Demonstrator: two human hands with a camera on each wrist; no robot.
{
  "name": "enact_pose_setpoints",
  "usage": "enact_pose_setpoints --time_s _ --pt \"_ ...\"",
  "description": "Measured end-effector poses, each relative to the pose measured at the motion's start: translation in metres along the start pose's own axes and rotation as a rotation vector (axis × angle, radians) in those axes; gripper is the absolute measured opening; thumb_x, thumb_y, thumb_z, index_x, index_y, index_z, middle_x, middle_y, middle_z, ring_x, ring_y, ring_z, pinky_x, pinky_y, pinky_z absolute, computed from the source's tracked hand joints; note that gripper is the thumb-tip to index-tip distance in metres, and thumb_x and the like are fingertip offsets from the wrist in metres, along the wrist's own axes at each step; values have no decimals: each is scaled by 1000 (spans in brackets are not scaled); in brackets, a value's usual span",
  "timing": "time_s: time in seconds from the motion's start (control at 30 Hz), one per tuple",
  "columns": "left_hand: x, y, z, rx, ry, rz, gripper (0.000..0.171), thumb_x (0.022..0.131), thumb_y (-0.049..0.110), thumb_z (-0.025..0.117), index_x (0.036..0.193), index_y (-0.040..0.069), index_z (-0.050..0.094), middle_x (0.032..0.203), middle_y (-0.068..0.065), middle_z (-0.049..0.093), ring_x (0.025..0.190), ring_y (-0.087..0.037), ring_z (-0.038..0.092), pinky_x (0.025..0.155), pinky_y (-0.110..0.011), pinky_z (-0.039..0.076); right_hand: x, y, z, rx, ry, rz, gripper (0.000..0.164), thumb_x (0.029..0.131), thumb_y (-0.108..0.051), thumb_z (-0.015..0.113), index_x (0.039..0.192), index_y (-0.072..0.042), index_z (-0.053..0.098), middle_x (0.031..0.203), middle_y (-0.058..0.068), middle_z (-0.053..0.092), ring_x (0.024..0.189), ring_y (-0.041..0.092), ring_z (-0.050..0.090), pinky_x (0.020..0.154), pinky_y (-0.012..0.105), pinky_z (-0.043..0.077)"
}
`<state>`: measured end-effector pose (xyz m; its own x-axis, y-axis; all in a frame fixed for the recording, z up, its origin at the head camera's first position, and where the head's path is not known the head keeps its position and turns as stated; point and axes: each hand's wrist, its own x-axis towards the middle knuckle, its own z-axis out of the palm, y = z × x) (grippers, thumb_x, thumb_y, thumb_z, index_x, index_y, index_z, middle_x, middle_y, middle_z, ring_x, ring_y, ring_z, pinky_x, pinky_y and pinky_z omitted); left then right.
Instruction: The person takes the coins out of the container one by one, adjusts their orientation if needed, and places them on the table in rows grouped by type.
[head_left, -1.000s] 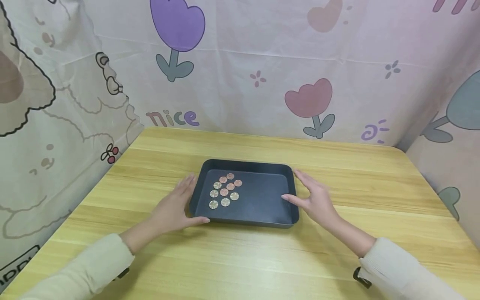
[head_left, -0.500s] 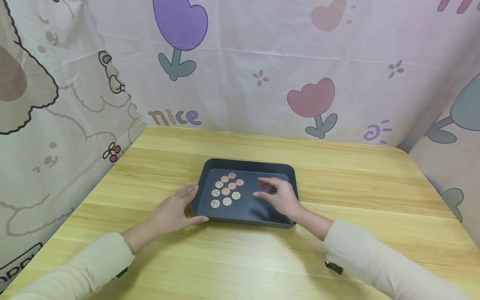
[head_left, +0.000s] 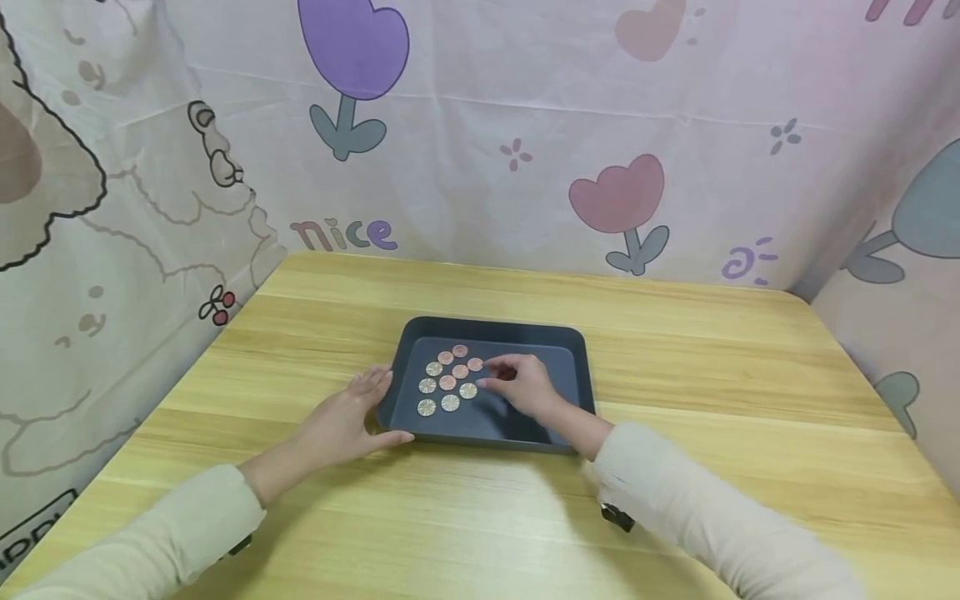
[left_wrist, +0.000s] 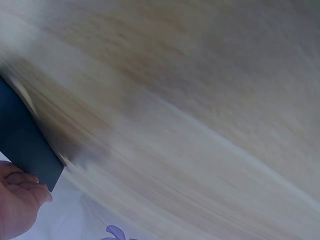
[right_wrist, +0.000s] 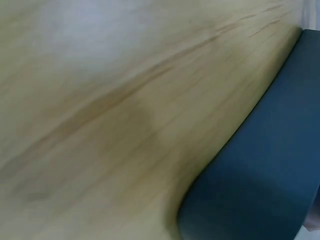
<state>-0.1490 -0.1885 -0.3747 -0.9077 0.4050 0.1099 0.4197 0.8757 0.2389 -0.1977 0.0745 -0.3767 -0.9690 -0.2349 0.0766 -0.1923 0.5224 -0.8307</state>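
Note:
A dark, shallow rectangular tray (head_left: 480, 442) lies on the wooden table. In its left half are several round coins, some copper-coloured (head_left: 460, 372) and some gold-coloured (head_left: 426, 407), lying flat and apart or nearly touching. My left hand (head_left: 337, 427) rests at the tray's left side, thumb spread along the front edge. In the left wrist view, fingers (left_wrist: 20, 182) touch the tray wall (left_wrist: 27, 145). My right hand (head_left: 528, 387) is over the tray, thumb and forefinger apart beside the rightmost copper-coloured coin (head_left: 476, 364). The right wrist view shows mainly the tray's outer wall (right_wrist: 250, 195).
The wooden table (head_left: 720, 400) extends around the tray on all sides. A cloth (head_left: 480, 167) printed with flowers hangs behind the table and along both sides.
My right hand has left the tray's right edge and moved left over the tray to the coins, its thumb and fingers drawing closer together. The left hand and coins have stayed put.

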Motion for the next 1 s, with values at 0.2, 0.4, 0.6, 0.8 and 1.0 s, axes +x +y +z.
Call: enact_pose_setpoints --time_s 0.2,0.4,0.6,0.8,1.0 --pt "-1 -2 0 -6 3 -2 96 73 62 65 134 -8 42 144 -23 37 133 -43 33 104 -55 36 6 6 12 67 -51 -1 20 80 -10 71 98 -1 71 70 4 63 64 10 56 55 20 46" --pt "-2 -3 0 -8 8 1 96 73 62 66 134 -8 42 144 -23 37 133 -43 34 104 -55 35 10 3 21 3 -78 45 17 80 -7 71 96 0 70 68 5 60 60 9 50 52 20 42" --pt "-2 -3 0 -7 10 3 95 74 61 65 134 -8 43 143 -23 38 133 -42 35 105 -54 36 12 -1 26 -93 -56 48 17 77 -8 74 92 0 70 64 1 53 57 8 42 51 17 35" --pt "-1 -2 -1 -19 4 0 95 74 61 65 134 -8 42 144 -23 37 133 -42 34 106 -54 34 11 -3 27 -161 -44 16 15 76 -7 75 87 -1 67 65 1 51 59 9 42 55 18 34" --pt "-1 -2 1 -20 -1 -3 95 73 62 65 135 -8 42 144 -22 37 133 -42 34 106 -54 34 9 -7 28 -256 -66 18 15 77 -7 73 86 -2 62 67 1 49 62 11 43 56 20 35"
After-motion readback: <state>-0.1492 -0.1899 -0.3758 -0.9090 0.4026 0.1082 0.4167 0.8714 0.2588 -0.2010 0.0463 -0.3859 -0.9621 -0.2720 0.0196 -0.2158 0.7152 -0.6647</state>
